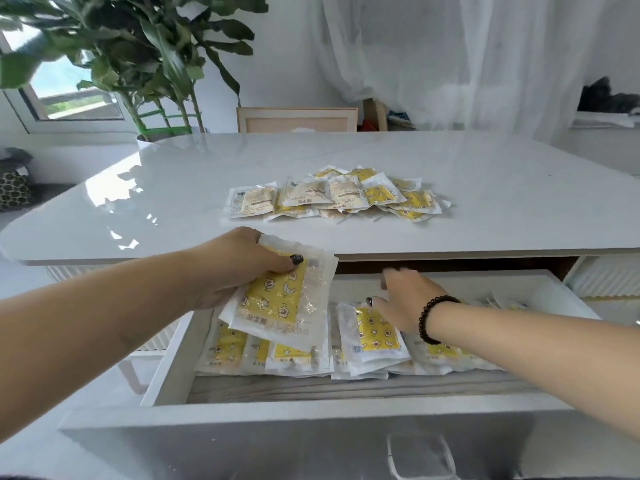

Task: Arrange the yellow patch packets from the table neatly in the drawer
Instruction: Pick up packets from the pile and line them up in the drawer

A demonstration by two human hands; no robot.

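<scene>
Left hand (239, 268): grips a small stack of packets (280, 303), thumb pressed on the top one, fingers curled underneath; it hangs over the left end of the drawer (166, 362).
Held packets: clear wrappers with a yellow patch inside, printed with stars, moons and small flower-like figures; tilted, lower edge just above the packets already in the drawer. A line of print runs along the bottom edge but is too blurred to read.
Right hand (405, 303): fingers spread and relaxed, grasping nothing, reaching over the middle of the drawer; the fingertips are motion-blurred near the back wall. A dark bead bracelet (433, 317) sits on the wrist.
Drawer: pulled out from under the table (173, 188), white walls, wood-grain floor showing along the front.
Drawer row (374, 337): packets lie overlapping, mostly yellow side up, along the back half from left to right. One shows a small barcode label; its text cannot be read.
Table pile (343, 195): a loose heap of packets near the table's middle, some yellow side up, others showing a pale printed back. The writing there is too small to make out.
Background: a leafy plant (145, 53) at the left, white curtains (450, 57) behind, a chair back (298, 119) at the far edge.
</scene>
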